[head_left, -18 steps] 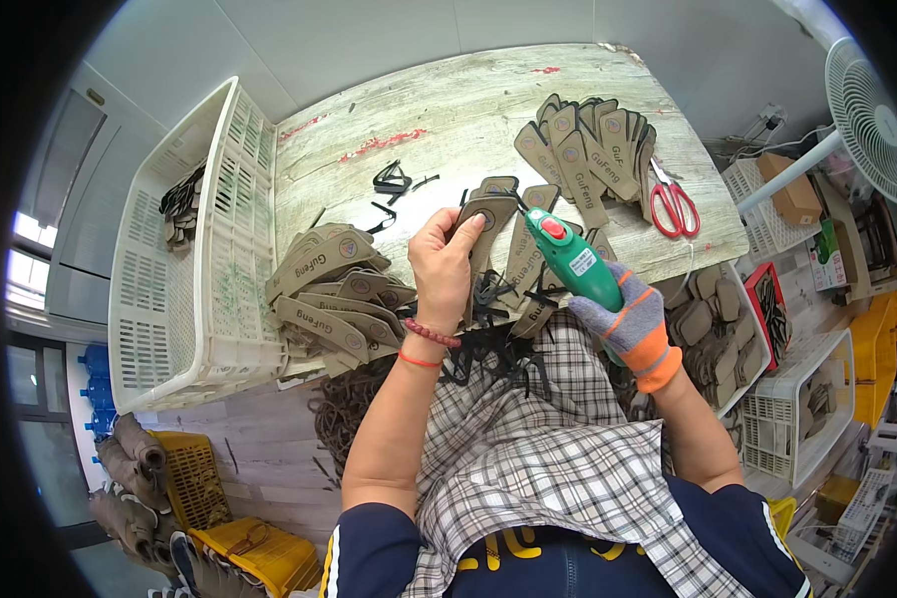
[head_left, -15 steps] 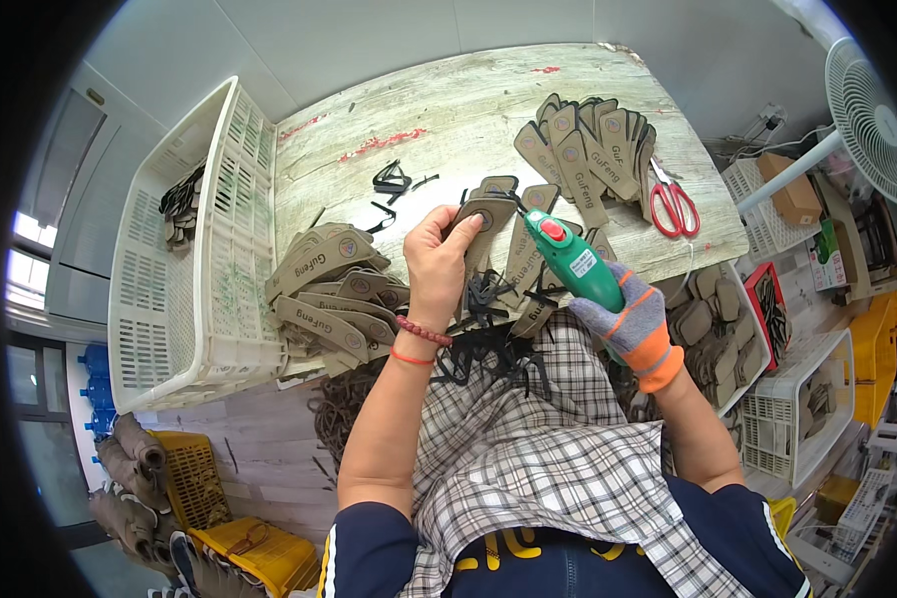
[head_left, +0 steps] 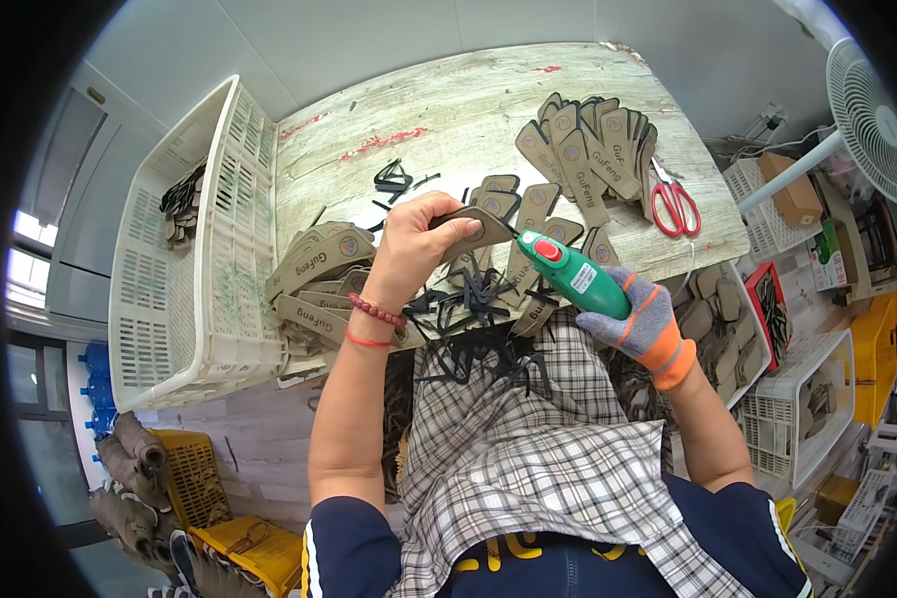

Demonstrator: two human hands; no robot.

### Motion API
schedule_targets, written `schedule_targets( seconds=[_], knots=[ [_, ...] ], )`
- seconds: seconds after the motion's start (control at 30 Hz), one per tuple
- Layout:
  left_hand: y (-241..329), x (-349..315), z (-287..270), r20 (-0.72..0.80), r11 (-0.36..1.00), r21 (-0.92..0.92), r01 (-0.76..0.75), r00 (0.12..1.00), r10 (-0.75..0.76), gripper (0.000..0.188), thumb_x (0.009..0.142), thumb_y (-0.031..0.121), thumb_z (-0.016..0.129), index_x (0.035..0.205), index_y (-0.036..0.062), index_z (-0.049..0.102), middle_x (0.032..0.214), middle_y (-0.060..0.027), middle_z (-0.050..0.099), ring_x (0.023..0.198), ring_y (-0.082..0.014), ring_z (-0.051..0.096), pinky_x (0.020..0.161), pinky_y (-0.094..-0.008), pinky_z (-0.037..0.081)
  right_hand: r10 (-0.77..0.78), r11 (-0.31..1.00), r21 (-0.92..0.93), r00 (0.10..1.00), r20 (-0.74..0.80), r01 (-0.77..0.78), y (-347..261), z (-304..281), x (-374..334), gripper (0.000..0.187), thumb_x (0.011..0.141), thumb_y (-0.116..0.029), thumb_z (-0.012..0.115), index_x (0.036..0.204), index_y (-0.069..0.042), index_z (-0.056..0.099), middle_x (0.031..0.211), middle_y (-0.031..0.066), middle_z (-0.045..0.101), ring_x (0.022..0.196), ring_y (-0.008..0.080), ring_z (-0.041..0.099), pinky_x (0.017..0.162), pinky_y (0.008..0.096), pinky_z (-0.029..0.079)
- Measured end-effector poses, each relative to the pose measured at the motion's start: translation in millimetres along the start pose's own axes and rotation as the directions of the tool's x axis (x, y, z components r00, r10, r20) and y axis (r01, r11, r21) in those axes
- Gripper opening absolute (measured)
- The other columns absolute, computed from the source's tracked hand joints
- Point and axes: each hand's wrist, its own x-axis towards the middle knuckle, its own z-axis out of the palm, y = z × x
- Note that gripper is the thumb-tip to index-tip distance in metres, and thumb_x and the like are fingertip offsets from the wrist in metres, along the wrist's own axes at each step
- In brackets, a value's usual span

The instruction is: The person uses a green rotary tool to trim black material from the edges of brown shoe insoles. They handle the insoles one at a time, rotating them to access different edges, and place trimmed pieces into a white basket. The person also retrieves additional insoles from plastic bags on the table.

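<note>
Pinched between thumb and fingers, a tan fabric piece with a dark edge and a small round emblem (head_left: 487, 235) is in my bare left hand (head_left: 416, 249). My right hand (head_left: 640, 321), in a grey and orange glove, grips a green handheld electric cutter with a red button (head_left: 586, 283). The cutter's dark tip meets or nearly meets the right end of the piece; the exact contact is too small to tell. Below, black trimmed strips (head_left: 480, 349) lie tangled at the table edge and on my checked apron (head_left: 528, 439). Loose tan pieces (head_left: 536, 204) lie just beyond.
A pile of tan pieces (head_left: 314, 261) lies left on the table (head_left: 468, 110), a fanned stack (head_left: 578, 149) far right. Red-handled scissors (head_left: 676, 207) are beside the stack. A white crate (head_left: 204, 329) flanks the left, a fan (head_left: 872, 105) the right. Crates (head_left: 782, 439) sit lower right.
My left hand has shifted left, and the tan piece has turned, its end now sloping down toward the cutter. The cutter has moved slightly right and down.
</note>
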Motion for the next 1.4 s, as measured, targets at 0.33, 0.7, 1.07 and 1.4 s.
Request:
schedule_targets(
  seconds=[0.33,0.7,1.07,1.4],
  knots=[
    [20,1,8,0.173,0.983,0.053,0.177,0.968,-0.183,0.011,0.076,0.008,0.067,0.082,-0.0012,0.065,0.069,0.0021,0.058,0.064,-0.0046,0.049,0.06,-0.0201,0.041,0.063,0.998,0.018,0.997,0.047,-0.064,-8,1,3,0.054,0.07,-0.027,0.078,0.111,0.0,0.055,0.088,0.0096,0.065,0.076,0.0118,0.062,0.069,0.0258,0.05],
    [-23,15,-17,-0.664,0.785,-0.586,-0.201,0.674,-0.323,0.012,0.079,-0.001,0.055,0.089,-0.0055,0.048,0.084,-0.0127,0.057,0.071,-0.0196,0.059,0.065,-0.0301,0.054,0.005,1.0,0.011,0.993,-0.117,-0.004,-2,11,3,0.053,0.072,-0.027,0.076,0.111,0.002,0.054,0.087,0.0089,0.065,0.071,0.0107,0.061,0.066,0.0243,0.05],
    [-36,-14,61,-0.327,0.537,-0.843,-0.03,0.822,-0.466,0.005,0.084,0.001,0.058,0.089,0.0014,0.057,0.082,-0.0063,0.064,0.07,-0.0139,0.062,0.064,-0.0267,0.052,0.104,0.993,-0.046,0.986,-0.127,-0.111,-3,32,1,0.053,0.071,-0.028,0.077,0.109,0.001,0.055,0.082,0.0082,0.065,0.068,0.0105,0.06,0.06,0.0248,0.05],
    [-27,-9,66,-0.458,0.671,-0.736,-0.093,0.798,-0.392,0.003,0.081,0.002,0.063,0.083,0.0011,0.061,0.078,-0.0064,0.065,0.066,-0.0118,0.061,0.06,-0.0247,0.05,0.071,0.99,-0.11,0.991,-0.115,-0.084,-1,33,1,0.054,0.07,-0.032,0.077,0.108,0.0,0.056,0.082,0.0104,0.065,0.07,0.0148,0.063,0.063,0.0271,0.051]
  ],
)
